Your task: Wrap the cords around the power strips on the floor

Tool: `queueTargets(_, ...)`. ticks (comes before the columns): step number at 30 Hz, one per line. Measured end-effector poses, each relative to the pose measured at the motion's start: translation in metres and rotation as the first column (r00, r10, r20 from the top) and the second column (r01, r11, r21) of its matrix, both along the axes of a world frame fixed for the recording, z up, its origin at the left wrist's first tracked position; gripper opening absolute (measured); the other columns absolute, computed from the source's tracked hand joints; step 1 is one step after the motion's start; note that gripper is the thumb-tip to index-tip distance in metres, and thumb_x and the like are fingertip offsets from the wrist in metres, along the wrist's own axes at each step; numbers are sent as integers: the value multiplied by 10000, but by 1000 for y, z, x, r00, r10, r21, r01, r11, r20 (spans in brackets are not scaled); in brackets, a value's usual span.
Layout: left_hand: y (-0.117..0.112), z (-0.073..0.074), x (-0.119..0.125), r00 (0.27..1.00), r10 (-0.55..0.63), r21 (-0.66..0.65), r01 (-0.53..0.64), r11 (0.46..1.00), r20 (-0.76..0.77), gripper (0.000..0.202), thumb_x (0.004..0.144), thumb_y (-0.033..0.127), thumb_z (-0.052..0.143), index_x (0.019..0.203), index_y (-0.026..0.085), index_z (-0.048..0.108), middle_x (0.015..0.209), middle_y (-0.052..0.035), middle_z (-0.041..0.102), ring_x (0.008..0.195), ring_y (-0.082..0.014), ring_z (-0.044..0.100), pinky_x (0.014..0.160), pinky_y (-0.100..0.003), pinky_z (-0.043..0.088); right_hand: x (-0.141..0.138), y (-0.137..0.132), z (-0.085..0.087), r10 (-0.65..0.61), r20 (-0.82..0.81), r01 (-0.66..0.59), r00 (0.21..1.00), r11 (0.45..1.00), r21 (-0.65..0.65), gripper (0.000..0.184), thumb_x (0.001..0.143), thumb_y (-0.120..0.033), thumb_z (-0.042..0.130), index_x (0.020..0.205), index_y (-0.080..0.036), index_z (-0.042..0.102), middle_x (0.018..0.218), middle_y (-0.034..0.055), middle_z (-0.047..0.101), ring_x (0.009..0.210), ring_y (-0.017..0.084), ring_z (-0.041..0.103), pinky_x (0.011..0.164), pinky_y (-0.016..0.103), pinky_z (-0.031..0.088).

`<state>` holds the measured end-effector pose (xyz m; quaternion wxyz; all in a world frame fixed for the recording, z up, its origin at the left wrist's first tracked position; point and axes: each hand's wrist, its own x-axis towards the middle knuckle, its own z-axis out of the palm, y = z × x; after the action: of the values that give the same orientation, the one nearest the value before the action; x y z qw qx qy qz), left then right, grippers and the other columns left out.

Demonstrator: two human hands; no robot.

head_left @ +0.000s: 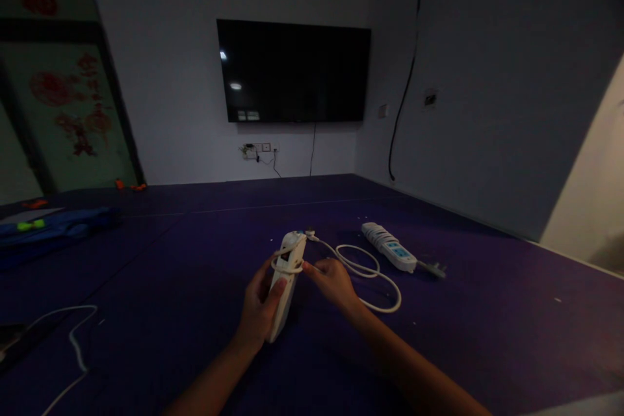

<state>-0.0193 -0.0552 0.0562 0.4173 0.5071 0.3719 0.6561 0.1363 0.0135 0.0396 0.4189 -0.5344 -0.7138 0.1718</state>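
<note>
Head view: In a dim room, a person's 2 bare forearms reach in from the bottom of the frame over a dark purple floor mat (195,260). Just below the frame's center, the left hand (260,309) wraps around the lower half of a white power strip (287,286), fingers closed behind its body and thumb pressed across its face. This grip stands the strip nearly upright, tipped slightly right, with its top end clear of the mat.

The right hand (331,283), just beside it, pinches the strip's white cord (375,273) between thumb and fingertips, the remaining fingers curled in loosely. About 2 turns of cord cross the upper part of the strip. The raised angle appears to leave room for the cord to pass around the body. The slack lies in a loose loop on the mat to the right, and the cord's plug (310,233) rests on the mat just beyond the top of the strip.

Right of center, well apart from both hands, a second power strip (390,248) lies flat, its own plug (433,268) at its near end.

A dark television (294,71) hangs on the far wall at upper center, above a wall socket (258,149). A black cable (407,91) runs down the right-hand wall. At far left lie a blue object (58,227), too dark to identify, and a thin white cable (73,338) trailing toward the lower left corner.
</note>
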Motion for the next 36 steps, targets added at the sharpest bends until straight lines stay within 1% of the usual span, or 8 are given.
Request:
queueTargets(5, 3, 2, 0, 1000, -4, 11, 4, 1000, -11, 489, 692, 410, 688, 1108, 165, 608, 1136, -110, 655, 1110, -275, 568, 979, -372, 403, 0, 0, 0, 9, 50, -11, 999, 999, 36, 616, 774, -709, 344, 454, -184, 367, 416, -31, 351, 412, 80, 332, 434, 244, 142)
queueTargets(9, 8, -2, -2, 997, 53, 30, -52, 998, -51, 563, 687, 443, 678, 1159, 154, 573, 1147, -119, 648, 1106, -274, 573, 969, -377, 420, 0, -2, 2, 13, 118, -19, 993, 998, 54, 615, 820, -675, 303, 497, -175, 458, 447, -19, 428, 446, 95, 411, 445, 235, 179)
queueTargets(14, 14, -10, -5, 981, 116, 93, -103, 990, -153, 588, 734, 443, 633, 1241, 171, 515, 1173, -112, 634, 1093, -250, 584, 951, -364, 442, -4, -6, 5, 79, 214, -88, 974, 996, 32, 571, 908, -558, 249, 683, -169, 601, 608, 23, 601, 593, 132, 562, 510, 230, 263)
queueTargets(21, 24, -19, -16, 890, 332, 170, -291, 941, -313, 555, 785, 449, 583, 1267, 191, 492, 1179, -105, 627, 1077, -226, 592, 931, -354, 448, -10, -15, 10, 88, 430, -82, 898, 996, -32, 359, 936, -387, 330, 887, -198, 632, 812, 51, 689, 762, 165, 639, 581, 228, 327)
queueTargets(25, 31, -19, -27, 756, 485, 241, -421, 875, -440, 580, 789, 485, 560, 1277, 178, 491, 1188, -127, 617, 1083, -245, 582, 921, -370, 442, -12, -20, 13, 76, 599, -78, 797, 997, -23, 270, 913, -283, 372, 996, -212, 619, 893, 71, 698, 819, 195, 653, 628, 245, 377)
queueTargets(29, 36, -18, -37, 554, 603, 334, -515, 790, -574, 582, 808, 497, 527, 1288, 170, 485, 1158, -137, 629, 1044, -261, 591, 878, -390, 456, -14, -23, 15, 69, 681, -94, 729, 996, 0, 289, 911, -259, 361, 1035, -199, 616, 890, 92, 701, 797, 216, 666, 622, 258, 409)
queueTargets(33, 41, -19, -45, 305, 665, 475, -507, 719, -682, 551, 829, 459, 512, 1293, 164, 483, 1103, -135, 651, 981, -270, 595, 833, -394, 460, -14, -22, 15, 88, 715, -132, 693, 991, 6, 284, 906, -232, 362, 993, -182, 628, 888, 99, 702, 793, 222, 670, 623, 260, 432)
queueTargets(36, 46, -22, -50, 176, 679, 548, -465, 695, -713, 529, 840, 428, 505, 1299, 166, 473, 1084, -122, 659, 951, -263, 592, 807, -376, 455, -14, -22, 16, 102, 725, -158, 681, 987, 9, 276, 903, -223, 367, 958, -172, 633, 912, 102, 699, 799, 218, 670, 626, 254, 442)
